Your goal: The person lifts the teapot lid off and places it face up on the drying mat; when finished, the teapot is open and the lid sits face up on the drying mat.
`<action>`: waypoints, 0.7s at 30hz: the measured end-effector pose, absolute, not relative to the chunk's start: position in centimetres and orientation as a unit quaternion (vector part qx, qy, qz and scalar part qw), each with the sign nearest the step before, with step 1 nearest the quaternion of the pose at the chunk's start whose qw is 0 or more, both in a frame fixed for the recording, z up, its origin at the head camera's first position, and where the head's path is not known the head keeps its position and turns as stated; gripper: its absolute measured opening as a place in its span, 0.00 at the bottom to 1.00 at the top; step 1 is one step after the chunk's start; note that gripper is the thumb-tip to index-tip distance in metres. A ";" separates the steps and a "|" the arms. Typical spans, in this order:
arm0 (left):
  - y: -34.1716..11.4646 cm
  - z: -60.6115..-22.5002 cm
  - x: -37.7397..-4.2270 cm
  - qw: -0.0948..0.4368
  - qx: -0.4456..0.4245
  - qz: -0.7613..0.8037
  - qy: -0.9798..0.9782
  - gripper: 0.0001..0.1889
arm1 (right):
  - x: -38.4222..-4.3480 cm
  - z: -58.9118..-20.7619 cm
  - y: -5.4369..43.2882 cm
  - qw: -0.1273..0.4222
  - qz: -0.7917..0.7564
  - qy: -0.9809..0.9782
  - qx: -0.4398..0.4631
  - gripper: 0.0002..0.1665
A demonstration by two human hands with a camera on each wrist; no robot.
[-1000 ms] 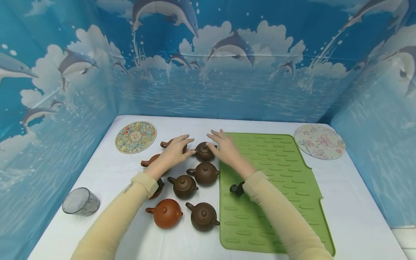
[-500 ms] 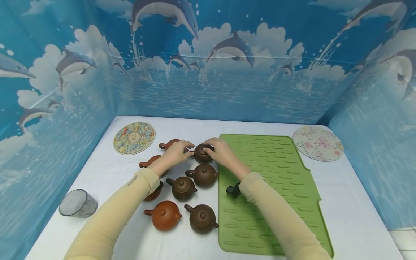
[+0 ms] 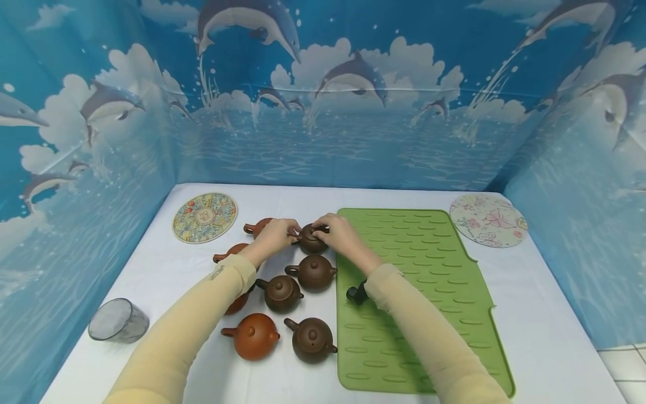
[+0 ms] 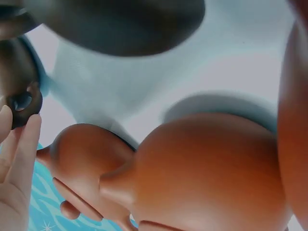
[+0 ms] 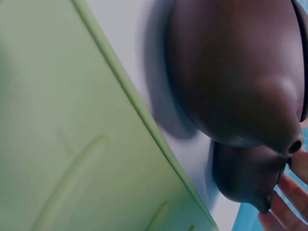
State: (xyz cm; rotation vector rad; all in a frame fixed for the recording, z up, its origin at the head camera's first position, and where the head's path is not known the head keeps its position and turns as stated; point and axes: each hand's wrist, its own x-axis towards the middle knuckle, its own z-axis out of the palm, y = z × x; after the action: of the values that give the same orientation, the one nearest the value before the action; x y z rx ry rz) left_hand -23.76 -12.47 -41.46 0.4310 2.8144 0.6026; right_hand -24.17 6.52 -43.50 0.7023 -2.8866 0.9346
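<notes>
Both hands are at the farthest dark brown teapot [image 3: 312, 244], which stands upright beside the green mat. My left hand [image 3: 272, 238] pinches its loop handle [image 4: 22, 114] between thumb and fingers. On the spout side, my right hand [image 3: 342, 234] curls over the teapot, thumb by the lid knob and fingertips at the spout [image 5: 263, 204]. A second dark teapot [image 3: 315, 275] sits just in front of it. Left of that is another brown teapot [image 3: 280, 295], and one more brown teapot [image 3: 312, 342] stands nearer. An orange-brown teapot [image 3: 259, 225] is partly behind the left hand.
More orange-brown teapots stand at left, including a front one [image 3: 255, 338]; the left arm partly covers others. The green ridged mat [image 3: 414, 247] lies right, under the right forearm. A grey glass [image 3: 121, 321] stands far left. Round patterned mats [image 3: 204, 217] lie at the back corners.
Both hands came down to the farthest dark teapot. The left thumb and fingers closed on its handle, and the right fingers curled in over its spout side. The view shifted slightly.
</notes>
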 end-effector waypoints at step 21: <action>-12.5 -41.1 -23.8 0.146 0.095 0.266 0.948 0.12 | -24.3 -44.4 6.7 0.024 0.363 -0.910 0.198 0.12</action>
State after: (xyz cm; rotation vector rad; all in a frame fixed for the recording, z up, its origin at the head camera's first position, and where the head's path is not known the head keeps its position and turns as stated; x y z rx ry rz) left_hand -23.83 -12.50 -41.14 0.2728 2.7308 0.7648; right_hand -24.32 6.66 -44.36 0.6134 -2.8166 1.1232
